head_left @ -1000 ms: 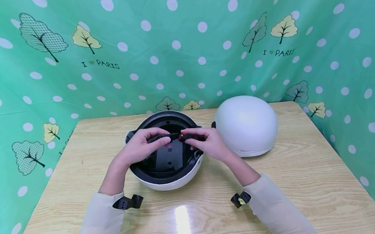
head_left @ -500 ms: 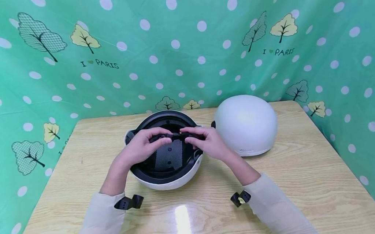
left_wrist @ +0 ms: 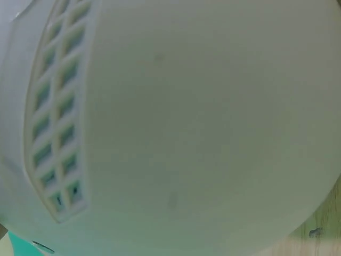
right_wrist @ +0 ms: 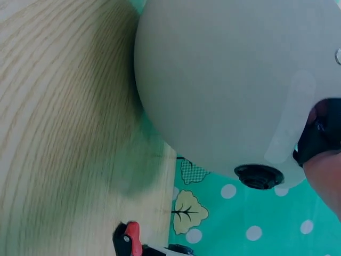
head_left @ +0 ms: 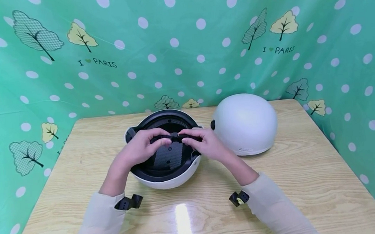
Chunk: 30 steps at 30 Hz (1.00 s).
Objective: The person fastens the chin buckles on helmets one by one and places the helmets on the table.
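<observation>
Since a second ago, the red part at the right fingertips has gone from view, and a dark line of black strap [head_left: 175, 135] now bridges the gap between the two hands, above the middle of the upturned helmet [head_left: 176, 183]. The left hand [head_left: 141, 147], over that helmet's left side, pinches the strap between thumb and fingers; the right hand [head_left: 210, 143], over its right side, pinches it likewise, so both grips are narrow. They face each other across the opening, probably because the strap comes up from either side and each hand manages one half; whether the halves are joined I cannot tell. The upturned helmet rests on its rounded shell upon the table [head_left: 311, 180], lining upward, which seems to leave the strap within easy reach, though such a base could rock. A second helmet [head_left: 246, 125] sits dome up just to the right of the upturned helmet, untouched, apparently set aside to leave both arms room. The patterned curtain [head_left: 182, 55] hangs behind the upturned helmet.
</observation>
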Motion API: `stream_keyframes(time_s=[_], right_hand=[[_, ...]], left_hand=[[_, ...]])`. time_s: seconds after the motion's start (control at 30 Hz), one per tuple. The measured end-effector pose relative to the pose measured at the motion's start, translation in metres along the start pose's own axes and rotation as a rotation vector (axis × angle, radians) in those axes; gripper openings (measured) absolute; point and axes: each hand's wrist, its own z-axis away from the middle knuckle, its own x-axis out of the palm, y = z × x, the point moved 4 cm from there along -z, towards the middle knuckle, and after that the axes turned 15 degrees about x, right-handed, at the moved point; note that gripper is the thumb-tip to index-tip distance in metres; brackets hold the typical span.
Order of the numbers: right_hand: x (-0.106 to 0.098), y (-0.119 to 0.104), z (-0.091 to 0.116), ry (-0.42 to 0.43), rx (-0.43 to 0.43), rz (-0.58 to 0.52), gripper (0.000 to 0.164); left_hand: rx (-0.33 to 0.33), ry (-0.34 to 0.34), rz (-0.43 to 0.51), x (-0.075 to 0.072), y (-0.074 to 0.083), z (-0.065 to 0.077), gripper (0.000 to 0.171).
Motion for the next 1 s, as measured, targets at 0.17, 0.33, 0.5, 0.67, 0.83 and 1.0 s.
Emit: stream_keyframes(time_s=[0.17, 0.33, 0.5, 0.67, 0.83, 1.0], right_hand=[[0.002, -0.004, 0.001, 0.03, -0.012, 0.008, 0.027], [0.004, -0.003, 0.0, 0.023, -0.02, -0.004, 0.027], [0.004, 0.001, 0.0, 0.009, 0.006, 0.045, 0.029], [0.004, 0.003, -0.001, 0.031, 0.027, 0.041, 0.03], [0.005, 0.004, -0.005, 0.008, 0.048, -0.021, 0.029], [0.003, 0.007, -0.006, -0.015, 0.102, -0.055, 0.028]], left_hand=[[0.034, 0.039, -0.059, 0.0, 0.001, 0.002, 0.014], [0.038, 0.056, -0.037, 0.003, -0.001, 0.002, 0.016], [0.032, 0.02, -0.037, 0.004, 0.001, 0.001, 0.015], [0.06, -0.007, -0.061, 0.008, 0.004, -0.008, 0.016], [-0.023, 0.028, -0.083, 0.006, 0.003, -0.013, 0.017], [-0.144, 0.076, -0.052, 0.0, -0.004, -0.011, 0.024]])
